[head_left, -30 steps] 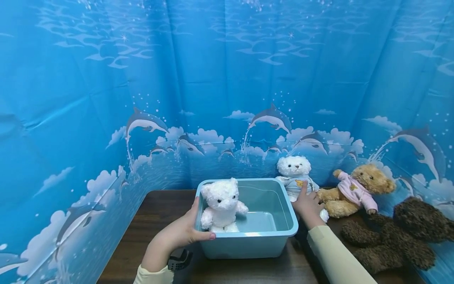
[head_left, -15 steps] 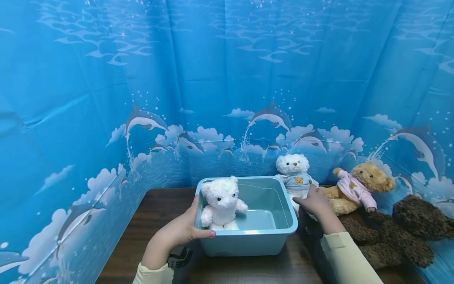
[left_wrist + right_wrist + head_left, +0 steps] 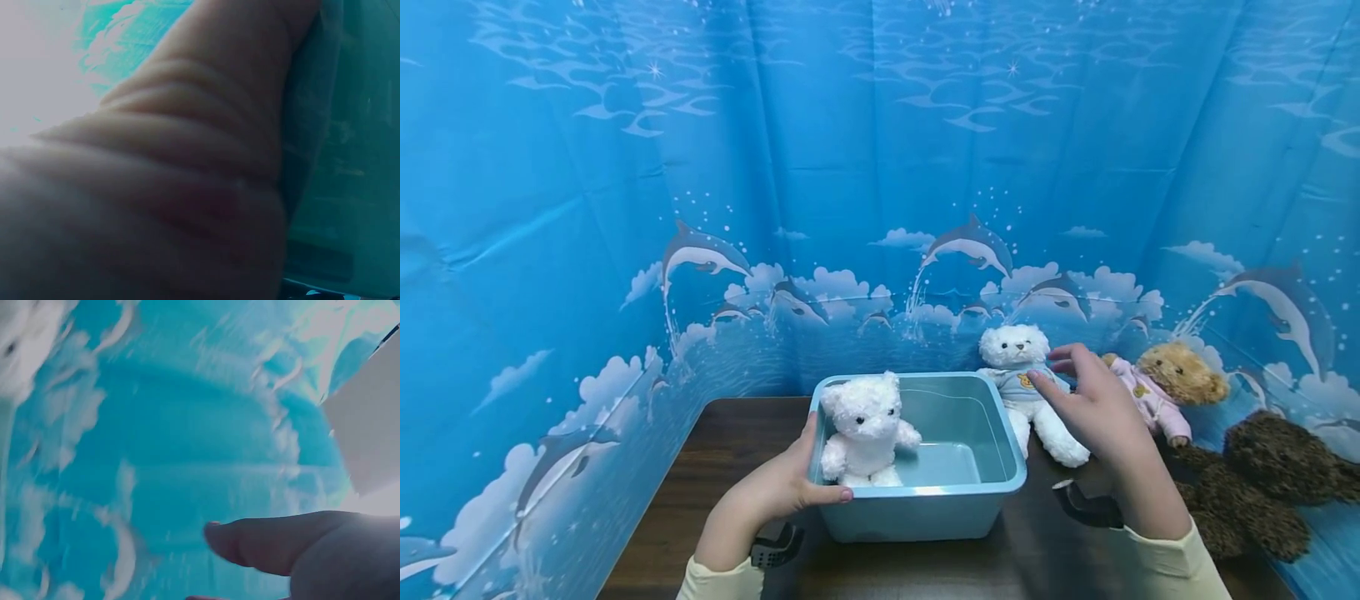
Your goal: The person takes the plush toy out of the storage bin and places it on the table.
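A light blue plastic bin [image 3: 917, 517] stands on the dark wooden table, with a white teddy bear [image 3: 868, 433] sitting at its left end. My left hand [image 3: 767, 487] grips the bin's front left corner, thumb along the front rim and index finger at the left rim. Its other fingers are hidden. Behind the bin's right end sits a white teddy bear in a blue shirt [image 3: 1017, 379]. Just right of it my right hand [image 3: 1097, 408] is raised with spread fingers, holding nothing. In the right wrist view the thumb [image 3: 262, 544] points left against the curtain.
A tan teddy bear in a pink top [image 3: 1157, 392] leans at the back right, partly behind my right hand. In front of it lies a dark brown teddy bear [image 3: 1270, 475]. A blue dolphin curtain [image 3: 850, 167] surrounds the table [image 3: 730, 442].
My right hand has come off the blue-shirted bear, moving up and right with its fingers spreading. That bear's legs now show. The left hand stays on the bin.
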Tool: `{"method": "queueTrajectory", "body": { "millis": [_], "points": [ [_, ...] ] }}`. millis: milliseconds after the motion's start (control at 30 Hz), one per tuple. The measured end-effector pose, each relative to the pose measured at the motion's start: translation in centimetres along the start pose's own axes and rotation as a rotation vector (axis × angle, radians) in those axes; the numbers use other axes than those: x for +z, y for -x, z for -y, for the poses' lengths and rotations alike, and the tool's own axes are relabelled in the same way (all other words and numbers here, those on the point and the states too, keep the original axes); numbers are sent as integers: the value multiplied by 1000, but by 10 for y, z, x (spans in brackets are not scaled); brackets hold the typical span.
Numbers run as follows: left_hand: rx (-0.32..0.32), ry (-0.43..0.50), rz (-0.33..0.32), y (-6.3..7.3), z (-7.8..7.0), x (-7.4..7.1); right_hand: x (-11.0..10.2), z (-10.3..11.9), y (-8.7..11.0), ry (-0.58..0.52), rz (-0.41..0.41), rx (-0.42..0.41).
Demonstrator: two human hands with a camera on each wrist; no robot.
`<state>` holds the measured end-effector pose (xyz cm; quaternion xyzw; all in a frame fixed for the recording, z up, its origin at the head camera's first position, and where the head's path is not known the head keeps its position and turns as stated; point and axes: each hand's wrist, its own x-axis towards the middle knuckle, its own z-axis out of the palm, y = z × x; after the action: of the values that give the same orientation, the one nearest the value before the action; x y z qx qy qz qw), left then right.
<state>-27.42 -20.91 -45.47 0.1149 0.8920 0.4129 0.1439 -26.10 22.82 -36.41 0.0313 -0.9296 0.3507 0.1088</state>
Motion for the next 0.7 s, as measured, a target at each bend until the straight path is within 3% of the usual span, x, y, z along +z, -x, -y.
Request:
{"method": "queueTrajectory", "body": {
  "millis": [100, 233, 467, 567, 700],
  "points": [
    [3, 2, -2, 0, 1, -1, 4, 29, -3, -74, -29, -50],
    [12, 1, -2, 0, 1, 0, 23, 56, -22, -171, -102, -72],
    [9, -13, -5, 0, -1, -1, 85, 82, -70, -358, -245, -183],
    [2, -16, -2, 1, 0, -1, 113, 88, -86, -364, -235, -228],
    [6, -18, -3, 0, 1, 0, 141, 90, -98, -359, -150, -232]
  ]
}}
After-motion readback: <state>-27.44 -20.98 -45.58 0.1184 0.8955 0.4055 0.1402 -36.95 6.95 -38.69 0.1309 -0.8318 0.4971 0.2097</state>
